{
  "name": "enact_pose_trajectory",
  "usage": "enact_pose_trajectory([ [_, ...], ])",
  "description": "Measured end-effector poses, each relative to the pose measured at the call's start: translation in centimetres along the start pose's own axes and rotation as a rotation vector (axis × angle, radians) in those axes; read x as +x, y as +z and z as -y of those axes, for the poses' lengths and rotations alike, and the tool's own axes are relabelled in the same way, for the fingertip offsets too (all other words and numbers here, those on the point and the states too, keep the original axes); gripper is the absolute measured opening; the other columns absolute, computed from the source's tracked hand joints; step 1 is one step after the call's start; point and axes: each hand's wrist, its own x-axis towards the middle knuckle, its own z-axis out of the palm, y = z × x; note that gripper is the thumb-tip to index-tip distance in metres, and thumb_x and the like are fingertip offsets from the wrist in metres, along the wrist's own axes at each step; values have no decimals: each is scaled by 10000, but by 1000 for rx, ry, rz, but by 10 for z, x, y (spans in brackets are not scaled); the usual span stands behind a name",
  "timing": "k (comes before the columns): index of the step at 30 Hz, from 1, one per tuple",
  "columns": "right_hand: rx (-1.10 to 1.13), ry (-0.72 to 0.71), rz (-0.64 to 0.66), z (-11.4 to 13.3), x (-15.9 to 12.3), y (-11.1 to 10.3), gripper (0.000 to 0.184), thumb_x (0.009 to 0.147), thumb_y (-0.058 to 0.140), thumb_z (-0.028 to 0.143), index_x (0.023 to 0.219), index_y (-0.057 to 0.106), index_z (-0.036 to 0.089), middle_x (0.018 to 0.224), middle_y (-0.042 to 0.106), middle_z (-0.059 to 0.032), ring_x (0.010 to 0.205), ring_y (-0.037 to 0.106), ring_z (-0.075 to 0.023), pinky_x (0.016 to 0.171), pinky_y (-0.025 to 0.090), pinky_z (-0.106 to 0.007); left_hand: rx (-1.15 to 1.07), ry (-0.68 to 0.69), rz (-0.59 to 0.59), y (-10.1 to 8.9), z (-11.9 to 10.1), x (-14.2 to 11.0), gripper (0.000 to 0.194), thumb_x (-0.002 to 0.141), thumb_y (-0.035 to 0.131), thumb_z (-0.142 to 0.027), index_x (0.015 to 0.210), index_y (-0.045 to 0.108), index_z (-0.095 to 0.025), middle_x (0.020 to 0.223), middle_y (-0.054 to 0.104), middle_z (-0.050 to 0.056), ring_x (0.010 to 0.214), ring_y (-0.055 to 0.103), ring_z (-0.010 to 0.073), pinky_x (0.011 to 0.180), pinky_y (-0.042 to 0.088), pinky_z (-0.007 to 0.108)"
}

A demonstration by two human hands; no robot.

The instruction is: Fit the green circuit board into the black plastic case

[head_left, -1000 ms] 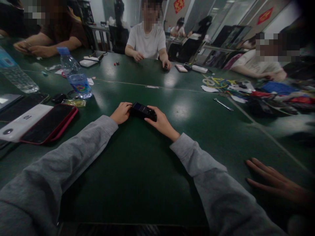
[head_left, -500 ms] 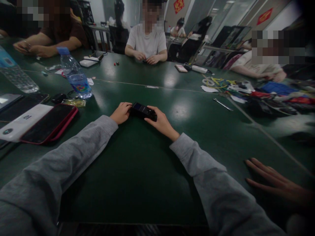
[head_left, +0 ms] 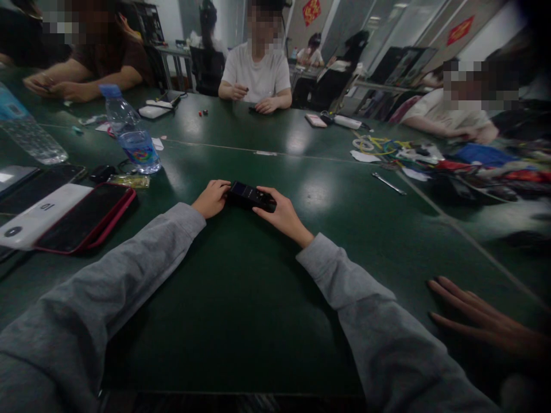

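Note:
Between my two hands is a small black handheld device [head_left: 246, 193] with a dark screen and several buttons, held at or just above the green tabletop. My left hand [head_left: 212, 198] grips its left end, the fingertips curled over the edge. Around the right end, my right hand [head_left: 282, 211] is closed with the thumb on the near side and the fingers on the far side. The device's underside and its two ends are covered by the hands or in shadow.
To the left lie a red-cased phone [head_left: 88, 218], a white power bank [head_left: 41, 213] and a water bottle [head_left: 133, 137]. A wrench [head_left: 388, 183] and tangled cables [head_left: 387, 146] are on the right. Another person's hand [head_left: 477, 312] rests at the lower right. Several people sit around the table.
Both my hands and the device have hardly moved. Across the table, the person in the white shirt has raised one hand away from the other.

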Motion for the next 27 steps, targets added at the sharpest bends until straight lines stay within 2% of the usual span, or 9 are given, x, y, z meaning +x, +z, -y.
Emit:
enact_pose_trajectory([
  [7,82,63,-21,-2,1,1,546,854,782,352,1360,615,233,1341,711,-113,1221,702,-292,1082,564,-543,10,-2,11,1,1,0,437,909,476,-58,1296,673,-110,1389,612,174,1339,516,319,1195,421,580],
  [10,103,94,-49,-2,1,2,549,850,782,358,1359,611,245,1327,718,-107,1198,711,-290,1073,572,-541,16,8,0,2,2,1,446,897,485,-62,1291,678,-147,1370,627,150,1323,529,317,1181,433,590],
  [15,83,35,-7,0,0,3,542,852,779,351,1357,613,247,1347,702,-111,1237,693,-294,1091,560,-546,14,24,-6,1,3,1,502,849,497,-42,1306,675,-149,1372,628,143,1329,530,317,1198,420,580],
  [19,77,45,-15,1,1,2,542,855,776,356,1362,612,257,1360,699,-103,1242,690,-295,1095,558,-562,5,16,-2,0,1,0,524,840,501,-26,1313,674,-168,1376,628,134,1331,528,317,1192,421,589],
  [23,95,51,-36,7,6,-2,539,847,778,356,1352,617,254,1343,708,-97,1229,694,-296,1093,563,-561,8,-18,4,0,-1,1,487,845,521,-14,1286,691,-131,1372,623,168,1329,527,328,1183,429,574],
  [27,121,49,-59,16,11,-9,535,843,778,362,1341,623,245,1327,712,-99,1203,702,-294,1088,567,-554,14,6,4,-1,0,1,451,867,502,-40,1252,707,-157,1347,638,143,1314,538,319,1180,426,575],
])
